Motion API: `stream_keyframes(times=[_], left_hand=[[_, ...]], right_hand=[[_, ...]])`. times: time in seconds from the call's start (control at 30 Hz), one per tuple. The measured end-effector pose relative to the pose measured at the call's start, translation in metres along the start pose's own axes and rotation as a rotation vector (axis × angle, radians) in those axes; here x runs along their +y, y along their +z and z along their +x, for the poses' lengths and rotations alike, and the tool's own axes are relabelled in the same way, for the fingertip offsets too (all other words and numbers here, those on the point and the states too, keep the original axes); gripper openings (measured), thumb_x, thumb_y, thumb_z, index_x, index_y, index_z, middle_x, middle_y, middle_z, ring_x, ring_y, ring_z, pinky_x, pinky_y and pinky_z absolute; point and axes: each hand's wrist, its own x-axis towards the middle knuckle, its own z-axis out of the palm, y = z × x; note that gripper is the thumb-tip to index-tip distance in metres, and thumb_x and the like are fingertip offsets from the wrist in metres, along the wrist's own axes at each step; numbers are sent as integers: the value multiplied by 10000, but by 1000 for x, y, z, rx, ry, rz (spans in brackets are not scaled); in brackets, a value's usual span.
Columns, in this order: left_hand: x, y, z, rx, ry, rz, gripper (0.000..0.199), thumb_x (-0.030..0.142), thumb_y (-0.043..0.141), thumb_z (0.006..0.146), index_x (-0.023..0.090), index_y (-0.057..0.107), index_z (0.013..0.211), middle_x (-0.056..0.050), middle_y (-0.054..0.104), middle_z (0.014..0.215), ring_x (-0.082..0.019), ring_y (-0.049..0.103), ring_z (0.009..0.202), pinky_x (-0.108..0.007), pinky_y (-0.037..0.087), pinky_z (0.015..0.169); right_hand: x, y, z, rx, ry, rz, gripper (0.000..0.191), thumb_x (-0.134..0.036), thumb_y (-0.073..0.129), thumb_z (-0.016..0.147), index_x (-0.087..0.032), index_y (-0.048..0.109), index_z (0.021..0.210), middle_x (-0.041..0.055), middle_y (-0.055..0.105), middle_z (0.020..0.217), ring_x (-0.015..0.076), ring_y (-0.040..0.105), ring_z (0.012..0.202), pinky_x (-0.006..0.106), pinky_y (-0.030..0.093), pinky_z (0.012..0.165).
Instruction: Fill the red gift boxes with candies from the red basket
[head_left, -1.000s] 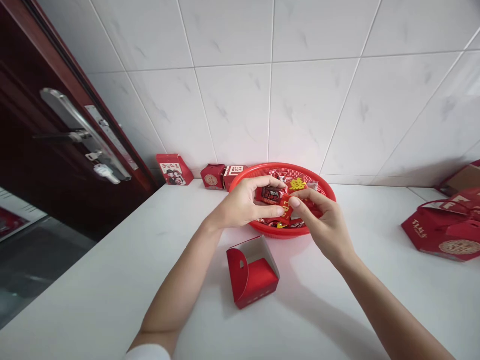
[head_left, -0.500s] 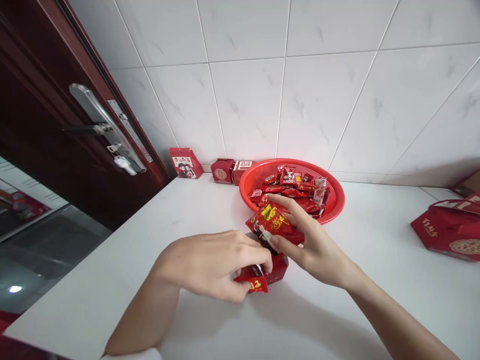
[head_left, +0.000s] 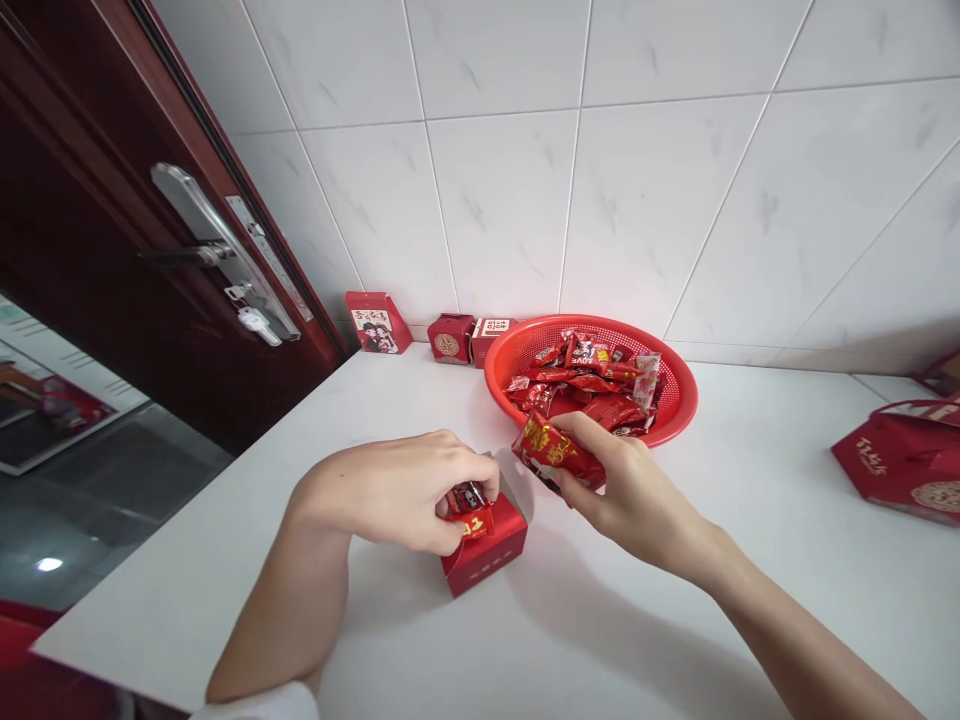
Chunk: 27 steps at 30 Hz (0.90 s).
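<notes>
My left hand (head_left: 412, 490) is closed on small wrapped candies (head_left: 471, 510), one dark and shiny and one red with yellow lettering. It hangs over a small red box (head_left: 487, 555) on the white table; the box's far side is hidden behind my fingers. To its right, my right hand (head_left: 630, 495) pinches a red candy packet (head_left: 551, 450) with gold characters between thumb and fingers. That packet is held tilted at the near rim of a red plastic basket (head_left: 679, 420). Inside the basket lie several red wrapped candies (head_left: 585, 380).
Small red boxes (head_left: 451, 338) and a box with a printed couple (head_left: 377, 325) stand along the tiled wall. At the right sits a red handled gift box (head_left: 900, 460). A dark door with keys in its lock (head_left: 255, 322) is beyond the table's left edge.
My left hand has shifted left and slightly up with its candies, uncovering more of the red box. My right hand has drawn the packet slightly away to the right, and its fingers have closed further.
</notes>
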Motion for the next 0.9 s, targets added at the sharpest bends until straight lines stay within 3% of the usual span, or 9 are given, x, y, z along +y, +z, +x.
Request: stream_keyframes(times=[0.07, 0.17, 0.27, 0.37, 0.5, 0.6, 0.73, 0.9], left_hand=[[1, 1, 2, 3, 37, -1, 147, 155, 595, 716, 242, 647, 822, 24, 648, 720, -183, 626, 704, -247, 423, 642], [5, 3, 5, 43, 75, 6, 177, 133, 579, 710, 241, 645, 834, 18, 657, 745, -190, 634, 723, -253, 428, 665], [9, 5, 6, 54, 76, 30, 226, 92, 561, 704, 238, 644, 857, 20, 665, 787, -178, 620, 720, -255, 418, 667], [13, 9, 7, 42, 131, 45, 227, 59, 567, 736, 236, 628, 865, 34, 674, 820, -156, 609, 726, -248, 409, 674], [16, 16, 9, 57, 302, 51, 187, 52, 574, 798, 223, 604, 868, 27, 673, 830, -147, 605, 739, -241, 411, 678], [18, 21, 8, 89, 389, 70, 203, 24, 551, 789, 212, 578, 860, 14, 645, 803, -150, 584, 719, -244, 405, 668], [19, 21, 10, 63, 359, 68, 219, 9, 544, 772, 208, 572, 858, 15, 636, 802, -152, 591, 724, -245, 400, 684], [21, 15, 20, -33, 264, -16, 224, 32, 589, 697, 206, 591, 838, 44, 624, 741, -139, 575, 681, -240, 387, 636]], right_hand=[[-2, 0, 1, 23, 35, 127, 203, -269, 585, 925, -254, 593, 1127, 14, 744, 902, 188, 678, 689, 299, 521, 630], [1, 1, 3, 21, 74, 209, 155, -301, 634, 890, -230, 634, 1027, 27, 742, 950, 201, 688, 788, 296, 529, 655], [7, 0, 4, -10, 119, 117, 61, -266, 637, 846, -230, 588, 855, -7, 688, 785, 168, 615, 666, 266, 444, 542], [10, -5, 2, -82, 133, 15, 150, -208, 624, 807, -242, 489, 752, -54, 583, 634, 130, 504, 543, 241, 338, 460], [9, -18, -1, -132, 175, 19, 97, -181, 594, 796, -237, 515, 789, -53, 585, 661, 124, 505, 547, 231, 357, 464], [7, -29, -10, -99, 253, -4, 51, -194, 571, 818, -230, 537, 810, -48, 575, 671, 122, 487, 556, 233, 367, 479], [4, -37, -40, -3, 358, -110, 63, -261, 567, 861, -227, 531, 821, -35, 571, 671, 125, 437, 568, 242, 345, 491], [-7, -37, -75, 20, 465, -236, 135, -346, 505, 927, -242, 498, 842, -25, 567, 646, 142, 450, 560, 251, 328, 492]])
